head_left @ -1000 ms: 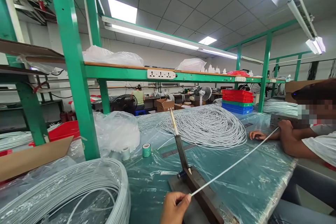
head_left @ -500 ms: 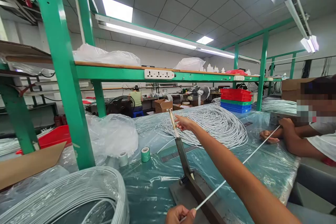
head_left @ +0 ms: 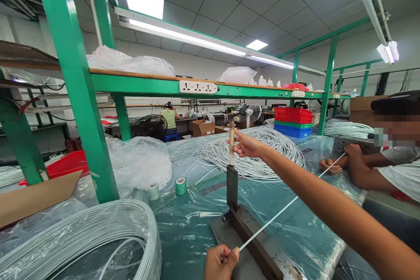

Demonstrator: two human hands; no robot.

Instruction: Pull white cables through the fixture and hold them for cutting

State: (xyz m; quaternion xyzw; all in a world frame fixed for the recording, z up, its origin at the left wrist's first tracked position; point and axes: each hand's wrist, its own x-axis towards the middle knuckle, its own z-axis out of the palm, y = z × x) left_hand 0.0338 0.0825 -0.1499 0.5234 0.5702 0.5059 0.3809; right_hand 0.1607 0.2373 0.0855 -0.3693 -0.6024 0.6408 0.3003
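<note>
My left hand (head_left: 222, 261), at the bottom, pinches a thin white cable (head_left: 278, 213). From there the cable runs taut up to the right, passing behind my right forearm, to a co-worker's hands (head_left: 343, 159). My right hand (head_left: 246, 144) has its fingers around the worn handle (head_left: 231, 142) of a lever cutter. The cutter's blade arm (head_left: 232, 187) stands raised, nearly upright, above its metal base (head_left: 254, 245). A spring shows at the hinge. The lower end of the base is partly cut off by the frame.
A big coil of white cable (head_left: 275, 151) lies behind the cutter; another coil (head_left: 144, 227) sits front left. Rolls of green tape (head_left: 180, 186) and pale tape (head_left: 153, 191) stand near plastic bags (head_left: 141, 166). A green post (head_left: 78, 83) rises at left. Stacked trays (head_left: 293, 122) stand behind.
The cutter's handle and blade arm have swung from leaning left to nearly upright, and my right hand has moved right with them. My left hand still holds the cable. The view has shifted slightly.
</note>
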